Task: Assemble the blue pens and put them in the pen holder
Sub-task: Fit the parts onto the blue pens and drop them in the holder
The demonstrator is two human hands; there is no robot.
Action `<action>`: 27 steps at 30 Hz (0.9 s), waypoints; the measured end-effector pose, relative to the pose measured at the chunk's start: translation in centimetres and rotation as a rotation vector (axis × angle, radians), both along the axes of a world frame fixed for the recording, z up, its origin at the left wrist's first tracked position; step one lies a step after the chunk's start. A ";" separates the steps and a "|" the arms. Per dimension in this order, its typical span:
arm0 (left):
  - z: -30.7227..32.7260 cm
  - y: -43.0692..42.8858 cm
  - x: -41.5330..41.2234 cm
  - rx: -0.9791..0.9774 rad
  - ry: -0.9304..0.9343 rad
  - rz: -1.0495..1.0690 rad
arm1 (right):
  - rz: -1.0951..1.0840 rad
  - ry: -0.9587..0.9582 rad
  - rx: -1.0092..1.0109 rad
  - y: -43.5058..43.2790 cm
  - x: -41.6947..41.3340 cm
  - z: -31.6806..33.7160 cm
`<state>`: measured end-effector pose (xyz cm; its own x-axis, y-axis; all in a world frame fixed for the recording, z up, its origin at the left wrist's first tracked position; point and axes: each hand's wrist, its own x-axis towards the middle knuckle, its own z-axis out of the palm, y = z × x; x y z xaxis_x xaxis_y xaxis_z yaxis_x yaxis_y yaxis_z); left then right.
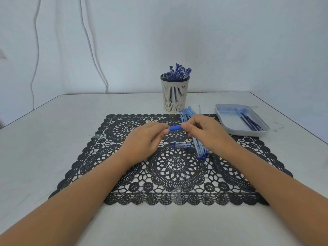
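Observation:
Both hands meet over the black lace mat [170, 166]. Between them is a blue pen part [175, 128], its blue grip section showing; my left hand [147, 137] pinches one end and my right hand [205, 132] pinches the other. A pen cap [180, 145] lies on the mat just below. A bundle of clear blue pen barrels [198, 150] lies on the mat, partly hidden under my right hand. The cream slotted pen holder [174, 96] stands at the back, filled with several blue pens [178, 72].
A shallow grey tray [229, 128] at the right holds several dark blue refills [250, 122]. The white table [44, 148] ends at a wall behind the holder. White cables [90, 47] hang down the wall on the left.

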<state>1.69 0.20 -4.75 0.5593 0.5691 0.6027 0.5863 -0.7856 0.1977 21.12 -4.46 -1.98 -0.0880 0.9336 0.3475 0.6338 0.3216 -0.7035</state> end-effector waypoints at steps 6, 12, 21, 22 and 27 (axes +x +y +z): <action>-0.1 0.1 -0.2 -0.019 0.003 0.029 | -0.012 0.010 -0.051 -0.2 0.2 0.0; -0.1 0.1 -0.1 -0.032 0.000 0.035 | 0.056 -0.016 -0.072 -0.1 0.7 0.1; -0.2 0.1 -0.1 -0.021 -0.003 0.044 | 0.059 -0.037 -0.061 0.1 0.6 -0.1; -0.1 0.1 -0.1 -0.023 -0.009 0.042 | 0.072 -0.003 -0.072 0.1 0.7 -0.1; -0.2 0.2 -0.1 -0.016 0.010 0.039 | 0.002 -0.046 -0.060 0.1 0.5 0.2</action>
<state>1.56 0.36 -4.92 0.5423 0.6005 0.5877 0.6186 -0.7587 0.2045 21.57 -4.36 -1.79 -0.1041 0.9525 0.2861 0.6655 0.2805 -0.6917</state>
